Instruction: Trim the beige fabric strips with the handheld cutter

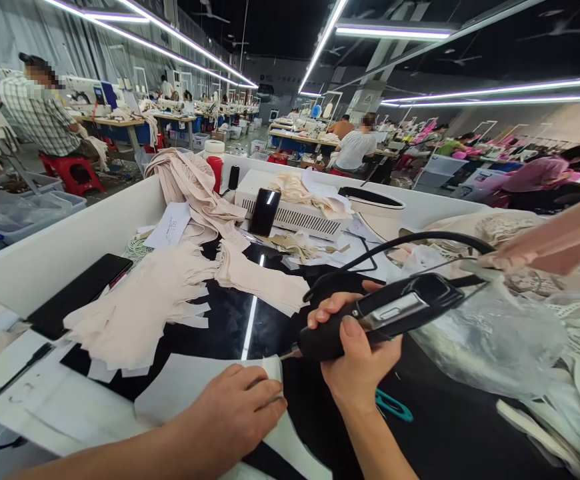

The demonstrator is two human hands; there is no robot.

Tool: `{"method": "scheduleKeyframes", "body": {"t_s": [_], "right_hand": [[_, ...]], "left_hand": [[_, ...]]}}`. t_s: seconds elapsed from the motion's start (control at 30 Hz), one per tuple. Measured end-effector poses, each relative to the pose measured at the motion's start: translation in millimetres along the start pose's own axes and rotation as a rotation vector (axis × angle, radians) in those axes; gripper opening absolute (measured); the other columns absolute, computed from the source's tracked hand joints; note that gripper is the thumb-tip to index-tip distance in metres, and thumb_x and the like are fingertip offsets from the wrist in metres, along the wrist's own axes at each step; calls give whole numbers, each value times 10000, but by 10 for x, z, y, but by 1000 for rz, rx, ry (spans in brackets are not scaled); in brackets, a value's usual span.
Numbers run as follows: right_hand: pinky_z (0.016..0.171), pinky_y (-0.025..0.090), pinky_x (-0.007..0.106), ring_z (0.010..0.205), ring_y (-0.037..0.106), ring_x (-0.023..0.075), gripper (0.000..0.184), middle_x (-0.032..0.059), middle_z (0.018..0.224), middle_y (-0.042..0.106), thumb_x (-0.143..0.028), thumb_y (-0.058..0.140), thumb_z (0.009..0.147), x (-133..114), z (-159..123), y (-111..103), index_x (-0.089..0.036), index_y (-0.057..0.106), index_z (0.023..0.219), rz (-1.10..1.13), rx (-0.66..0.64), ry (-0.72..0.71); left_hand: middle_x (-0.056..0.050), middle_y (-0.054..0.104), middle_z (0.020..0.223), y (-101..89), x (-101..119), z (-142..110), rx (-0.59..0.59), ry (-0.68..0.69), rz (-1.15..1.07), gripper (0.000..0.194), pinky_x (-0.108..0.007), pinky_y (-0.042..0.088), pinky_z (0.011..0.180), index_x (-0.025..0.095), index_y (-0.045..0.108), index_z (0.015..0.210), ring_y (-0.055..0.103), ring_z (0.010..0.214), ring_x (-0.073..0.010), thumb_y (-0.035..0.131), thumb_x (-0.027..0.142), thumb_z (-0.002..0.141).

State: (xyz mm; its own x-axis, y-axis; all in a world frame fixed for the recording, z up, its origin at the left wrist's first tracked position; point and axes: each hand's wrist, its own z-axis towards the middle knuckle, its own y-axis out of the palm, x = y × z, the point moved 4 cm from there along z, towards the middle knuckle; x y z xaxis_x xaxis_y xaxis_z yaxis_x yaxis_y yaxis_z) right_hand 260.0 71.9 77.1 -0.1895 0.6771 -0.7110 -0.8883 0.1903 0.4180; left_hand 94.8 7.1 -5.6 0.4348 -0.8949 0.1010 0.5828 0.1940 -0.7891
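My right hand (pixel 357 350) is wrapped round a black corded electric hand tool (pixel 390 310) with a silver panel on its side. The tool's narrow metal tip points left and sits right at the raised edge of a white sheet piece (pixel 190 380), whether fabric or paper I cannot tell. Closed over that edge, my left hand (pixel 237 407) grips the white piece, with a small curled part standing up beyond its fingers. The rest of the piece lies on the glossy black work surface (pixel 270 327). Beneath my right wrist is a teal plastic-looking object (pixel 394 405), partly hidden.
Stacks of pale pink cut fabric (pixel 135 300) lie left, beside a black flat device (pixel 80 293). A phone (pixel 264 212) leans on a white vented box (pixel 295 207) at the back. Clear plastic bags (pixel 490 340) fill the right. People sit at sewing machines beyond.
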Motion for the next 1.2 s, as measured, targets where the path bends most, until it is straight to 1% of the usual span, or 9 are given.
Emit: {"method": "scheduleKeyframes", "body": {"t_s": [0.17, 0.33, 0.43, 0.5, 0.6, 0.7, 0.9, 1.07, 1.2], "right_hand": [[544, 589, 272, 624, 655, 139, 388, -41, 842, 710, -306, 872, 893, 30, -47, -3, -317, 677, 1228, -6, -31, -9], [552, 614, 294, 608, 671, 140, 393, -43, 858, 711, -297, 849, 903, 53, -66, 1, -307, 649, 1241, -37, -27, -14], [560, 621, 312, 590, 682, 148, 407, -44, 849, 715, -303, 837, 906, 57, -79, 9, -296, 622, 1251, -76, -29, -23], [556, 613, 313, 582, 684, 151, 405, -45, 841, 717, -304, 826, 913, 60, -86, 16, -290, 610, 1255, -90, -36, -22], [562, 608, 308, 589, 681, 146, 402, -51, 837, 714, -291, 820, 918, 60, -91, 29, -291, 611, 1262, -78, -51, -21], [559, 602, 297, 596, 669, 139, 396, -54, 836, 714, -265, 817, 918, 51, -87, 40, -297, 614, 1256, -66, -56, -34], [554, 595, 304, 589, 656, 140, 394, -52, 837, 711, -263, 807, 925, 51, -80, 54, -295, 605, 1261, -67, -73, -38], [551, 587, 293, 589, 655, 137, 389, -54, 828, 710, -262, 805, 923, 58, -80, 50, -295, 605, 1255, -75, -71, -48], [543, 587, 293, 586, 660, 141, 393, -52, 823, 710, -256, 809, 913, 54, -76, 39, -288, 609, 1250, -88, -63, -46]], "left_hand": [[-53, 757, 1241, 10, -30, -18, -54, 8, -9, 181, -319, 592, 951, 141, 665, 1276, 689, 1124, -201, 584, 182, 1119], [-68, 763, 1139, -49, -57, 124, -83, 70, 51, 176, -282, 544, 1092, 137, 701, 1113, 703, 1122, -172, 534, 180, 1141], [-74, 758, 1122, -1, -106, 170, -119, 50, 67, 142, -307, 584, 1033, 138, 695, 1066, 710, 1080, -191, 580, 199, 1121], [-78, 754, 1121, 53, -130, 158, -161, 30, 79, 98, -318, 613, 956, 136, 689, 1066, 716, 1051, -205, 630, 210, 1095], [-76, 757, 1113, 95, -126, 111, -182, 35, 116, 59, -327, 624, 890, 150, 685, 1060, 724, 1019, -213, 652, 196, 1076], [-80, 767, 1117, 90, -104, 75, -167, 45, 155, 95, -327, 616, 889, 151, 691, 1056, 729, 1020, -211, 616, 194, 1096], [-126, 780, 1231, 66, -74, 75, -113, 80, 230, 241, -320, 566, 1020, 100, 723, 1147, 722, 1167, -207, 519, 228, 1152], [-98, 808, 1167, 52, -64, 83, -28, 85, 260, 327, -287, 555, 1014, 89, 739, 1140, 740, 1097, -179, 437, 209, 1175], [-112, 802, 1219, 144, -73, 31, -103, 94, 284, 287, -309, 556, 1019, 98, 737, 1191, 733, 1128, -190, 497, 253, 1165]]}}
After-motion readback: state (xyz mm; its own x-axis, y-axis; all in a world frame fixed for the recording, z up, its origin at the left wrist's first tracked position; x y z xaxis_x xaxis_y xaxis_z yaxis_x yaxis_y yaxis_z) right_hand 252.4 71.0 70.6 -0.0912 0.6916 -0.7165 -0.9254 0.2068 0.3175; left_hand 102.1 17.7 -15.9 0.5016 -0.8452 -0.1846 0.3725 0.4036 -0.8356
